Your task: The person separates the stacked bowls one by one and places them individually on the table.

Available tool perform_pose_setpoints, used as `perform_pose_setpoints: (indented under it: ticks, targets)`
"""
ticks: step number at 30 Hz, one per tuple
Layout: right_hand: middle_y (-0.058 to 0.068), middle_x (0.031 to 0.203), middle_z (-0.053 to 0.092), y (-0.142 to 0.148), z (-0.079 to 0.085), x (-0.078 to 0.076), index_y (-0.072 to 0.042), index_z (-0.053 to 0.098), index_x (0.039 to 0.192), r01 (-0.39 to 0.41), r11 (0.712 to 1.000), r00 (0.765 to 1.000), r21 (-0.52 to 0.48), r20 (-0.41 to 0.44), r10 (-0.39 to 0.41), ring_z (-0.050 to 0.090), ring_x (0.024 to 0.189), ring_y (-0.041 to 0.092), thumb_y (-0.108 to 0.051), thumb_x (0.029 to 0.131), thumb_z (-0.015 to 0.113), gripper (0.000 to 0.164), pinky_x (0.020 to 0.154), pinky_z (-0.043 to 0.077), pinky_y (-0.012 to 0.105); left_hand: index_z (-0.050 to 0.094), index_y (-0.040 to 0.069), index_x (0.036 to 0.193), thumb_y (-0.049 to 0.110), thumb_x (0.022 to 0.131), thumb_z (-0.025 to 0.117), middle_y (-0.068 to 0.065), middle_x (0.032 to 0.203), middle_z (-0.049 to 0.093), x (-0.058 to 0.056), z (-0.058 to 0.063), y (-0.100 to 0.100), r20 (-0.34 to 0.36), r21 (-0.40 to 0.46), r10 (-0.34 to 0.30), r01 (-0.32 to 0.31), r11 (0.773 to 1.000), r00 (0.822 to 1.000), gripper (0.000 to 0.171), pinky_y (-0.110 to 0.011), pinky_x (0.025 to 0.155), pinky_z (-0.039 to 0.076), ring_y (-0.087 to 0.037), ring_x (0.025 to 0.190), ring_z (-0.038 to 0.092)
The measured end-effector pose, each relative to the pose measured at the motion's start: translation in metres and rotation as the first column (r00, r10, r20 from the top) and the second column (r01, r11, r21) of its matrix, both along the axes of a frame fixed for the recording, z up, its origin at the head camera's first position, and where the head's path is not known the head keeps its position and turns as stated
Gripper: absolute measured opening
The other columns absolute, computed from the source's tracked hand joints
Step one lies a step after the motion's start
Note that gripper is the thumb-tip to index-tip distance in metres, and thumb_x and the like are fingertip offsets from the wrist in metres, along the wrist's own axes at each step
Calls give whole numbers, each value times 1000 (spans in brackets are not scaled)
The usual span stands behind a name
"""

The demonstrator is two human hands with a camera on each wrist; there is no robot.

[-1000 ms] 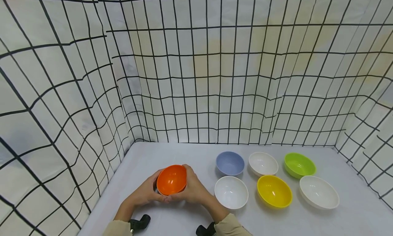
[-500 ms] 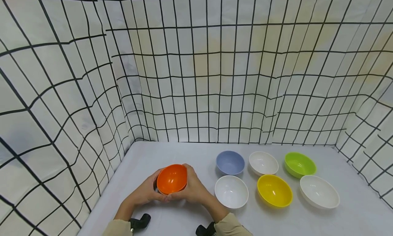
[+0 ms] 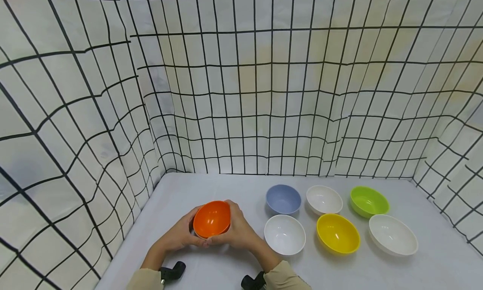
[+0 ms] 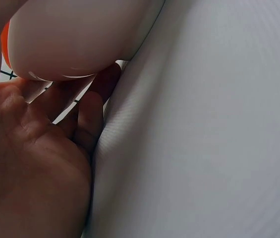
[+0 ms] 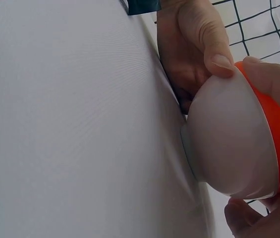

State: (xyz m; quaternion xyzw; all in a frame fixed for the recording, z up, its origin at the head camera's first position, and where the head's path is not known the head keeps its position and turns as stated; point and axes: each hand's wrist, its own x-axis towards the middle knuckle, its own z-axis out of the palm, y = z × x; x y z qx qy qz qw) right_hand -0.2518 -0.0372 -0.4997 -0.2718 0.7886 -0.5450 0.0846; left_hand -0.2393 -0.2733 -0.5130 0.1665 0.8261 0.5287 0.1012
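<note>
An orange bowl (image 3: 212,218) sits nested in a white bowl (image 5: 234,134), its orange rim rising above the white one. The stack is left of the middle of the white-covered table. My left hand (image 3: 181,233) holds it from the left, my right hand (image 3: 239,231) from the right. Both thumbs meet at the near side. In the right wrist view, the white bowl's foot is right at the cloth and the left thumb (image 5: 221,64) presses near the rim. Seen from the left wrist, the fingers (image 4: 90,116) curl beneath the white bowl's side.
Right of the hands stand several bowls in two rows: blue (image 3: 283,200), white (image 3: 324,200) and green (image 3: 369,202) behind; white (image 3: 284,235), yellow (image 3: 337,234) and a wider white one (image 3: 393,235) in front. Black netting (image 3: 241,95) over white sheeting encloses the table (image 3: 211,185).
</note>
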Motion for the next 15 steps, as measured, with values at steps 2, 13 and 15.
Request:
perform_pose_setpoints:
  ticks: [2, 13, 15]
  targets:
    - [2, 141, 47, 0, 0, 0, -16, 34, 150, 0, 1000, 1000, 2, -10, 1, 50, 124, 18, -39, 69, 93, 103, 100, 52, 35, 37, 20, 155, 26, 72, 93, -5, 151, 52, 0, 0, 0, -6, -4, -4, 4, 1000, 1000, 100, -63, 117, 36, -33, 139, 46]
    - [3, 141, 47, 3, 4, 1, -16, 34, 151, 19, 1000, 1000, 7, -24, -18, 47, 125, 19, -39, 69, 93, 104, 97, 52, 34, 37, 19, 155, 25, 71, 94, -5, 152, 52, 0, 1, 0, -6, 10, -4, 4, 1000, 1000, 101, -68, 119, 28, -35, 142, 43]
    - [4, 141, 47, 3, 6, 1, -15, 33, 152, 23, 1000, 999, -2, -26, -23, 48, 125, 20, -39, 69, 93, 105, 97, 52, 35, 38, 19, 154, 24, 71, 94, -5, 152, 52, 0, 0, 0, -11, 9, -3, 3, 1000, 1000, 101, -70, 119, 26, -36, 143, 42]
